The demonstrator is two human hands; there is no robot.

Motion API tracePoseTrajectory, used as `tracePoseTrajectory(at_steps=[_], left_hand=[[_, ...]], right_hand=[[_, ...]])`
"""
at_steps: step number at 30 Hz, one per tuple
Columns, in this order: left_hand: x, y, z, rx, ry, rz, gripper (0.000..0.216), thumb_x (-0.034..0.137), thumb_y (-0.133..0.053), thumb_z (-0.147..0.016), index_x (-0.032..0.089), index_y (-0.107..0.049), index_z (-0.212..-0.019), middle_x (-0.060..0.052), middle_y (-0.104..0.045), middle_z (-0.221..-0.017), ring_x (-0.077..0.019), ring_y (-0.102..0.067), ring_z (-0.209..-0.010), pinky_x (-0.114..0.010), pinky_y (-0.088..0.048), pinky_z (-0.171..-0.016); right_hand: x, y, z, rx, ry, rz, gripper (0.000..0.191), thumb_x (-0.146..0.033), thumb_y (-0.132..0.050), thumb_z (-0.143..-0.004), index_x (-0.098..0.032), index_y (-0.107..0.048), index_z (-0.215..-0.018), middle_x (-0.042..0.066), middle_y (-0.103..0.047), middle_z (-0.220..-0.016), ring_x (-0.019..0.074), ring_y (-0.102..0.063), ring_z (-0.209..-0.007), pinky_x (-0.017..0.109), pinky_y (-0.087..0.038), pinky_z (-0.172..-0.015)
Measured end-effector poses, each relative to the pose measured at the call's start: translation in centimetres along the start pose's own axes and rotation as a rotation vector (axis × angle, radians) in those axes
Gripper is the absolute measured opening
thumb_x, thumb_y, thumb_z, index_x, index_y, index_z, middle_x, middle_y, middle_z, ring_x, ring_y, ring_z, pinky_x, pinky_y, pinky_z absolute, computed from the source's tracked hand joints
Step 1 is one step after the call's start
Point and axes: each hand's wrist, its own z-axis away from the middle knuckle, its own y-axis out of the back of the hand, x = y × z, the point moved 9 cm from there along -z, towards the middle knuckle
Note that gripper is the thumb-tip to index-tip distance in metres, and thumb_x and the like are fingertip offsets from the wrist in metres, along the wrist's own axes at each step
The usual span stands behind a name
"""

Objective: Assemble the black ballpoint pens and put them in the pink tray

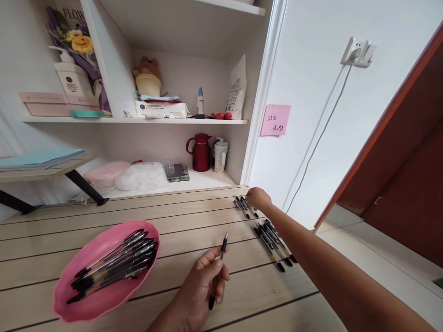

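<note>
My left hand is closed around an uncapped black pen, its metal tip pointing up and away. At the far edge of the table, my right hand is curled beside a small group of black-and-clear pen caps; its fingertips are hidden, so what it holds does not show. Nearer me, partly under my right forearm, several pens lie side by side with their tips facing away. On the left, a pink scalloped tray holds a heap of black pens.
A white shelf rises behind the wood-slat table. Its lower bay holds a red jug, a pale cup and a plastic bag. A small raised stand is at the left. A pink note and a cable are on the wall.
</note>
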Motion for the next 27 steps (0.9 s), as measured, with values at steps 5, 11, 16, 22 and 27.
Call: tracePoseTrajectory(at_steps=[5, 11, 16, 22, 27], left_hand=[[0.2, -0.1, 0.2, 0.015, -0.017, 0.039, 0.04, 0.028, -0.063, -0.069, 0.021, -0.053, -0.107, 0.003, -0.052, -0.064, -0.0055, -0.043, -0.046, -0.018, -0.028, -0.041], [0.8, 0.0, 0.4, 0.013, -0.061, 0.059, 0.03, 0.025, -0.059, -0.071, 0.021, -0.052, -0.1, 0.003, -0.052, -0.071, -0.0047, -0.044, -0.047, -0.017, -0.029, -0.04], [0.9, 0.2, 0.3, 0.026, -0.063, 0.057, 0.029, 0.025, -0.059, -0.07, 0.02, -0.053, -0.097, 0.003, -0.052, -0.07, -0.0037, -0.042, -0.044, -0.017, -0.026, -0.038], [1.1, 0.4, 0.3, 0.059, -0.077, 0.026, 0.026, 0.031, -0.058, -0.073, 0.02, -0.053, -0.097, 0.003, -0.05, -0.067, -0.0029, -0.038, -0.041, -0.017, -0.02, -0.036], [1.5, 0.1, 0.5, 0.055, -0.119, 0.003, 0.024, 0.033, -0.056, -0.075, 0.02, -0.053, -0.096, 0.004, -0.049, -0.067, -0.0028, -0.037, -0.042, -0.017, -0.021, -0.037]], right_hand=[[-0.2, -0.3, 1.8, -0.014, 0.014, -0.001, 0.016, -0.02, -0.051, -0.071, -0.018, -0.066, -0.077, 0.01, -0.066, -0.091, 0.0209, -0.06, -0.081, 0.025, -0.04, -0.06], [0.3, 0.0, 3.3, -0.012, -0.003, -0.006, 0.017, -0.021, -0.05, -0.072, -0.018, -0.065, -0.078, 0.011, -0.065, -0.091, 0.0224, -0.059, -0.084, 0.027, -0.04, -0.063], [1.4, 0.6, 3.8, -0.019, -0.021, -0.062, 0.015, -0.02, -0.05, -0.071, -0.016, -0.064, -0.077, 0.013, -0.064, -0.091, 0.0256, -0.057, -0.088, 0.03, -0.04, -0.065], [-1.6, -1.0, 7.0, -0.182, 0.077, -0.296, 0.022, -0.034, -0.052, -0.074, -0.015, -0.063, -0.071, 0.01, -0.066, -0.078, 0.0184, -0.06, -0.07, 0.025, -0.039, -0.057], [-7.9, -3.4, 14.2, -0.531, 0.192, -1.13, 0.044, -0.058, -0.044, -0.075, -0.016, -0.059, -0.076, 0.004, -0.064, -0.072, 0.011, -0.056, -0.061, 0.02, -0.038, -0.052]])
